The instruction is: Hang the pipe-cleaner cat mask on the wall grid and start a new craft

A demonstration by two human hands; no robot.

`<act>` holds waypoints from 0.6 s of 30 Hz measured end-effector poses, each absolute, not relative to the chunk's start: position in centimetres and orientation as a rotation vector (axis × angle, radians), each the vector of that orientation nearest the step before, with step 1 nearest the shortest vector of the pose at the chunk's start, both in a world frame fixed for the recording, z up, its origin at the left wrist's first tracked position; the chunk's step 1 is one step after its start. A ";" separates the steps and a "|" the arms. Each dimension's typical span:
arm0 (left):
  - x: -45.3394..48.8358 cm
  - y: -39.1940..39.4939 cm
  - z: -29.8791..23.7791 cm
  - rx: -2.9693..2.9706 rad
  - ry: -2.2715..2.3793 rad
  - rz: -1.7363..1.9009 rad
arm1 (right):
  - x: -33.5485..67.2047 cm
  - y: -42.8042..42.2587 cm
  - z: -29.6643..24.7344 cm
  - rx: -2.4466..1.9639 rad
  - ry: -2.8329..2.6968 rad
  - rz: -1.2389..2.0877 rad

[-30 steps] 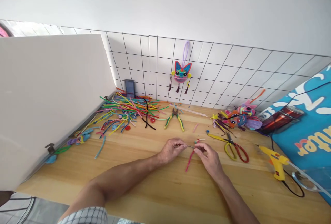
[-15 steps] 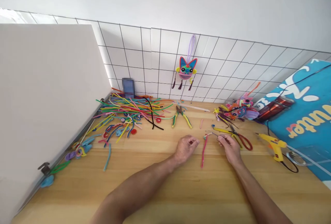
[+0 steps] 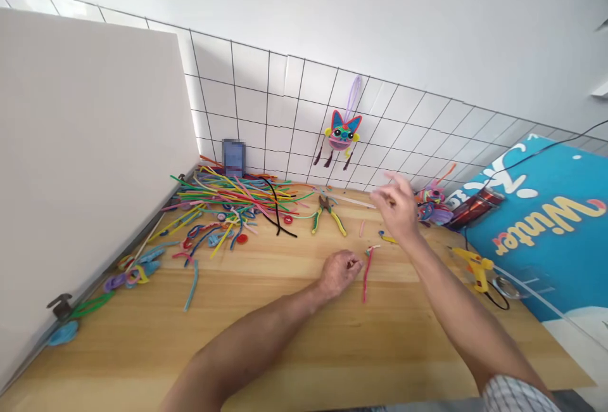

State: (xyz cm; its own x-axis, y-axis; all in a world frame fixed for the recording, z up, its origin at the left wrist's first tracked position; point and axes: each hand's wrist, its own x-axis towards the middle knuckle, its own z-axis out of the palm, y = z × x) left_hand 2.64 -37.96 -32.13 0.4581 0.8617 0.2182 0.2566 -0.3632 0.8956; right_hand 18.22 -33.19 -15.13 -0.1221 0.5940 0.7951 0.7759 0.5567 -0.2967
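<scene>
My left hand (image 3: 341, 274) rests on the wooden table, its fingers curled in; whatever they may hold is hidden. Just right of it lies a pink pipe cleaner (image 3: 365, 280) with a small pale and teal piece at its upper end, touched by neither hand. My right hand (image 3: 398, 207) is raised above the back right of the table, its fingers blurred by motion, and I see no object in it. Behind that hand the scissors are mostly covered; a yellow strip (image 3: 389, 239) shows beside it. Pliers (image 3: 329, 214) with yellow-green handles lie spread farther back.
A heap of coloured pipe cleaners (image 3: 237, 193) covers the back left. At right lie a yellow glue gun (image 3: 477, 268) and colourful figures (image 3: 434, 209) near a blue board (image 3: 560, 209). A decorated face ornament (image 3: 342, 134) hangs on the wire grid. A white panel (image 3: 95, 146) stands left.
My right hand has lifted off the table, up and away from the pink pipe cleaner; the thin dark thing at its fingertips no longer shows. My left hand stays put. The view has tilted.
</scene>
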 end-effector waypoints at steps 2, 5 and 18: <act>2.6 -38.1 -32.1 1.877 0.943 0.899 | 17.4 -28.7 -11.7 -1.132 -1.771 -0.212; 2.6 -38.2 -32.0 1.886 0.978 0.875 | 17.4 -21.7 -8.0 -1.185 -1.739 -0.074; 2.5 -37.9 -32.2 1.877 0.978 0.864 | 26.5 -26.0 -14.4 -1.150 -1.337 0.836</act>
State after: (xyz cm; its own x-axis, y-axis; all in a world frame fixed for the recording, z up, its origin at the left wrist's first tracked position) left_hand 2.55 -37.88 -32.15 0.4606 0.8668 0.1908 0.2965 -0.3529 0.8874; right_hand 26.49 -25.95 -14.42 0.1045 0.9515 0.2894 0.1561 0.2717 -0.9496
